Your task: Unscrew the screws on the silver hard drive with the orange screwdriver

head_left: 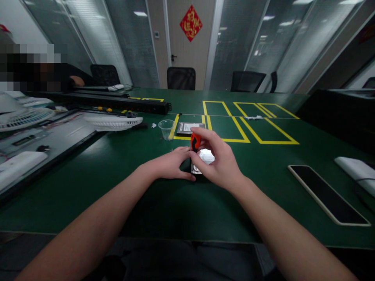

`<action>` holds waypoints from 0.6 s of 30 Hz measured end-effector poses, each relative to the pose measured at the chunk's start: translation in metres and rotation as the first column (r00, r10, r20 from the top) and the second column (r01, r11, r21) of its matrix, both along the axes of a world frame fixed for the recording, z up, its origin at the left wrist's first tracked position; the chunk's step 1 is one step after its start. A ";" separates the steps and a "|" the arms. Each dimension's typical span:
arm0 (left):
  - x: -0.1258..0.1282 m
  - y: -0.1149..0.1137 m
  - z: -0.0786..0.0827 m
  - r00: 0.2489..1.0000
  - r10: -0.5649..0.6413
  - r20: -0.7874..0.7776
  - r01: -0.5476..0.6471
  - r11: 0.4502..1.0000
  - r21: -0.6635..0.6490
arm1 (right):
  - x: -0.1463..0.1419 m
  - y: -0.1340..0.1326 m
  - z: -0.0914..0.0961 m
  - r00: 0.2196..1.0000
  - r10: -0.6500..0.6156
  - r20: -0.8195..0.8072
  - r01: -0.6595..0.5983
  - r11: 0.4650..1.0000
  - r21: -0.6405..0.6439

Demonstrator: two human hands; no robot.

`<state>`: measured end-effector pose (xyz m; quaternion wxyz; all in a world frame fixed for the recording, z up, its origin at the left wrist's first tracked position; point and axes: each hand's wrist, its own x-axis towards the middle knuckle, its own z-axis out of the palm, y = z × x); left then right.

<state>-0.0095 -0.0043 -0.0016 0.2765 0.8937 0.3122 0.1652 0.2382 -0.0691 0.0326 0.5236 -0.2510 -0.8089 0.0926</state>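
A shiny metal hard drive (205, 158) lies on the green table (146, 187) in front of me. My left hand (172, 163) rests on its left edge, fingers curled against it, holding it in place. My right hand (218, 162) is closed around a red-and-black screwdriver handle (195, 142), held upright over the drive. The tool's tip is hidden behind my fingers.
A second hard drive (190, 127) and a clear plastic cup (166, 128) sit farther back by yellow tape boxes (252, 132). A phone (328, 194) lies at right. White fan guards (113, 121), a power strip (117, 102) and a tray (43, 144) fill the left. A person sits at far left.
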 end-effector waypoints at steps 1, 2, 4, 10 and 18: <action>0.000 0.000 0.000 1.000 0.003 0.001 -0.003 1.000 -0.003 | 0.000 0.000 0.000 1.000 0.006 -0.003 -0.006 1.000 0.012; 0.000 0.000 0.001 1.000 0.008 -0.005 -0.008 1.000 -0.007 | 0.000 0.001 0.000 1.000 0.007 -0.005 -0.007 1.000 0.024; 0.000 -0.001 0.001 0.999 0.017 -0.032 -0.017 1.000 -0.014 | 0.000 0.000 0.001 1.000 -0.003 -0.006 0.003 0.999 0.036; -0.001 0.001 -0.001 0.999 0.023 -0.048 -0.023 1.000 -0.002 | 0.001 -0.002 0.002 0.999 -0.033 0.024 0.034 0.999 -0.022; -0.001 0.002 -0.001 0.999 0.009 -0.043 -0.009 1.000 0.004 | 0.000 -0.001 -0.001 1.000 0.003 -0.002 -0.003 0.999 -0.048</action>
